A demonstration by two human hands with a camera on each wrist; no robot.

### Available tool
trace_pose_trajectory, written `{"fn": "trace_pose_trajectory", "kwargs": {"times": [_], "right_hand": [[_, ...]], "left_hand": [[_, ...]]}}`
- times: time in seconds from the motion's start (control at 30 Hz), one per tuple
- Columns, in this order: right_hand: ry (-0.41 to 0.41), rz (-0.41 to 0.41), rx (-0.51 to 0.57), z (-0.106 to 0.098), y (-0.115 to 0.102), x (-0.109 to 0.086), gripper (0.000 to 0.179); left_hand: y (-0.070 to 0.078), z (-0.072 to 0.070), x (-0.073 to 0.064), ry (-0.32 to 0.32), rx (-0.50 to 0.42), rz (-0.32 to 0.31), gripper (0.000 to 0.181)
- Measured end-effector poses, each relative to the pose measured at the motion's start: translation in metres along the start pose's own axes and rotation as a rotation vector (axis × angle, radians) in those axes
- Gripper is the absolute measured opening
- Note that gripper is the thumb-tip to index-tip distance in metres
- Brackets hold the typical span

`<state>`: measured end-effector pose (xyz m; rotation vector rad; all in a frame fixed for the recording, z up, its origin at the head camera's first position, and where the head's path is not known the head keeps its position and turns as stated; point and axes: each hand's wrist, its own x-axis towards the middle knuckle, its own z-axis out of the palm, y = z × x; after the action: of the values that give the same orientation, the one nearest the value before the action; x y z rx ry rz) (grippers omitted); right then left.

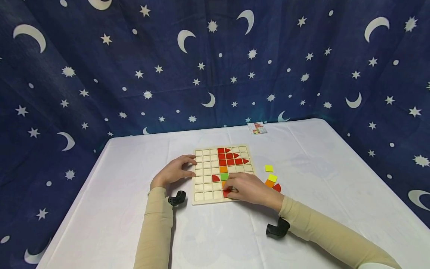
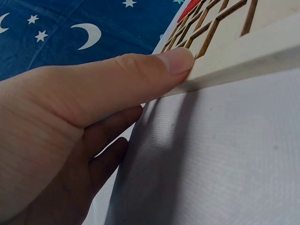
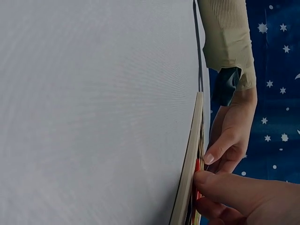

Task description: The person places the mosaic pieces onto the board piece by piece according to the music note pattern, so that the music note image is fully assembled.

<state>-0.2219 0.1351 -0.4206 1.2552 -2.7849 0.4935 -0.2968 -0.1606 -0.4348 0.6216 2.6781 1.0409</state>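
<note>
A wooden grid board [image 1: 203, 188] lies on the table with coloured tiles in its cells. My left hand [image 1: 174, 170] rests at the board's left edge, thumb [image 2: 176, 61] fairly straight and touching the rim. At the board's near edge, my right hand [image 1: 250, 188] pinches a red tile [image 1: 226, 194] at a bottom-row cell; the fingers partly hide its shape. Above it in that column are an orange tile [image 1: 223, 169] and a green tile [image 1: 224, 176], with more orange partly covered. A red quarter-circle tile [image 1: 215, 178] sits left of the green one.
Red squares and triangles [image 1: 230, 156] form rows at the board's far side. Right of the board lie loose yellow tiles [image 1: 268, 168], an orange tile [image 1: 269, 184] and a red rounded tile [image 1: 277, 187]. A pattern card [image 1: 257, 128] lies at the table's far edge, before a starry curtain [image 1: 215, 56].
</note>
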Motion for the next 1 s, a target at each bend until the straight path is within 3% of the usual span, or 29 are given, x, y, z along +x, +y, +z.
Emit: {"fn": "trace_pose_trajectory", "kwargs": {"times": [0.37,1.0], "right_hand": [[0.002,-0.013,0.011,0.0010,-0.0026,0.0024,0.010],[-0.038,0.039,0.020,0.0013,-0.0075,0.0052,0.011]], "left_hand": [[0.0006,-0.0006,-0.0002,-0.007,-0.005,-0.007,0.044],[0.0013,0.0007,0.0004,0.002,-0.005,-0.013,0.042]]}}
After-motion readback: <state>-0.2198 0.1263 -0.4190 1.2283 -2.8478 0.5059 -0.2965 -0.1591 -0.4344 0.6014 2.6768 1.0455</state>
